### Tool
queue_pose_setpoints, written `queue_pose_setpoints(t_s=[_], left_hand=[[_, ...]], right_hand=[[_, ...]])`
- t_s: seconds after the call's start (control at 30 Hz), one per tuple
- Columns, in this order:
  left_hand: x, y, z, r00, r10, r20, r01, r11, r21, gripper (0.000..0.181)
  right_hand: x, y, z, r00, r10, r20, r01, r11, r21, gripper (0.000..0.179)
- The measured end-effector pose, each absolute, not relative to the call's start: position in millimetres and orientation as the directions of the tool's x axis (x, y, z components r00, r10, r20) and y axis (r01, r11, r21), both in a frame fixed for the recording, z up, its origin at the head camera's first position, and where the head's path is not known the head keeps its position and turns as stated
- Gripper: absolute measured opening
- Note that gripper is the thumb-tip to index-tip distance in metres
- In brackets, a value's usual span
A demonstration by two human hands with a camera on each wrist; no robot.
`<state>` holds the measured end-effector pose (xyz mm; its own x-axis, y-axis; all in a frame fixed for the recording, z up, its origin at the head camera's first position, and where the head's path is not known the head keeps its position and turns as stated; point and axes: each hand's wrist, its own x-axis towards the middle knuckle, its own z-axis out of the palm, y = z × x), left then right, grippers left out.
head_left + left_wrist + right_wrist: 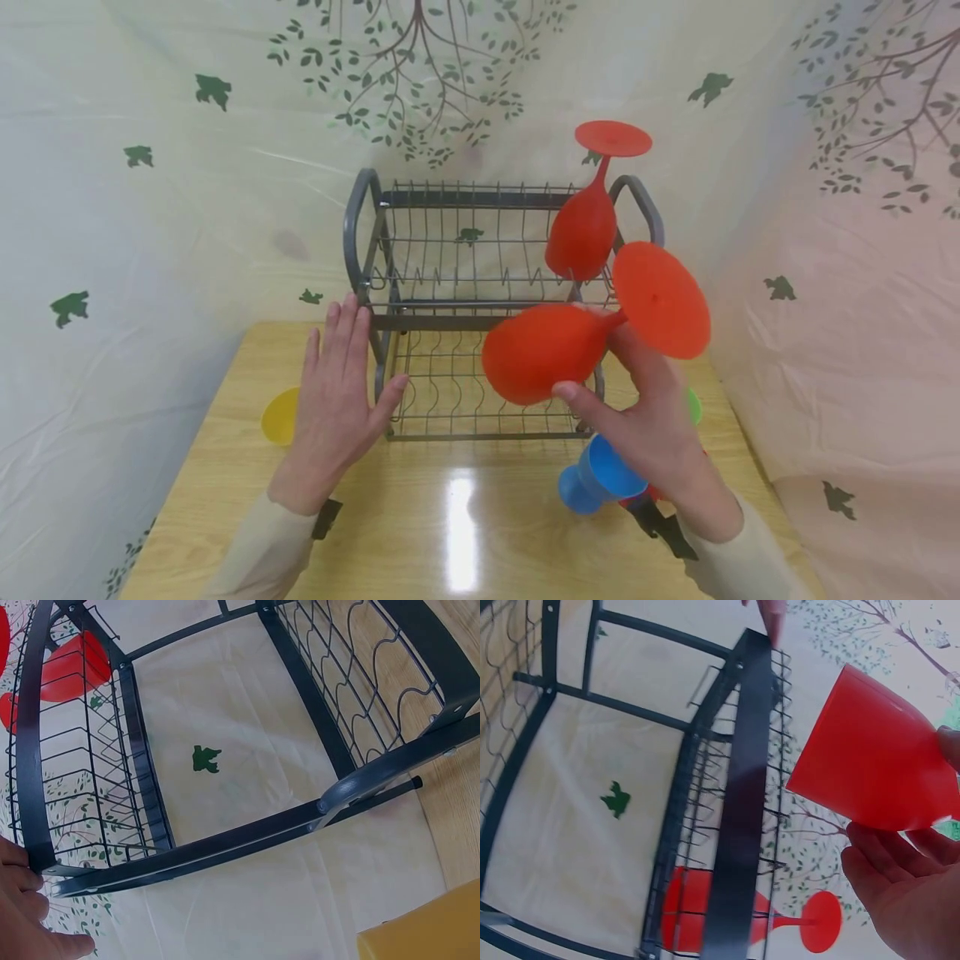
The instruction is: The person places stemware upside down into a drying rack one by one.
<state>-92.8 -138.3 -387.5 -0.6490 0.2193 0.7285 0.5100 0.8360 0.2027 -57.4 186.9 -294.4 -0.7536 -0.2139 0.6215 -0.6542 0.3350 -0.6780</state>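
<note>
My right hand (648, 417) holds a red plastic wine glass (551, 350) by its bowl, thumb on one side and fingers on the other. The glass is tilted, its rim to the left and its round foot to the upper right, in front of a two-tier dark metal dish rack (442, 321). A second red wine glass (585, 229) leans upside down at the right of the upper tier. My left hand (337, 400) has its fingers straight, with the fingertips at the rack's left side post. In the right wrist view the held glass (877, 757) is beside the upper tier.
A blue goblet (611, 471) lies on the wooden table (390, 533) below my right wrist, with something red partly hidden behind it. A green edge (694, 407) shows beyond the hand. A yellow cup (281, 417) is left of the rack. Patterned sheets hang around.
</note>
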Motion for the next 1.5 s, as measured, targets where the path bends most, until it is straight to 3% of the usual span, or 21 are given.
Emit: queue_pose_setpoints(t_s=[0.1, 0.73, 1.03, 1.5], left_hand=[[-93, -138, -388, -0.643, 0.222, 0.733, 0.514, 0.834, 0.199, 0.085], [-93, -138, -390, -0.638, 0.223, 0.737, 0.526, 0.825, 0.206, 0.084], [-94, -138, -390, -0.632, 0.225, 0.742, 0.535, 0.819, 0.207, 0.084], [-98, -140, -390, -0.641, 0.227, 0.733, 0.542, 0.81, 0.223, 0.083]], right_hand=[[-62, 187, -286, -0.732, -0.203, 0.651, -0.677, 0.323, -0.661, 0.066], [-82, 178, -249, -0.799, -0.123, 0.588, -0.576, 0.434, -0.692, 0.064], [-105, 170, -242, -0.779, -0.101, 0.618, -0.598, 0.417, -0.685, 0.061], [-139, 158, -230, -0.838, -0.034, 0.544, -0.514, 0.386, -0.766, 0.062]])
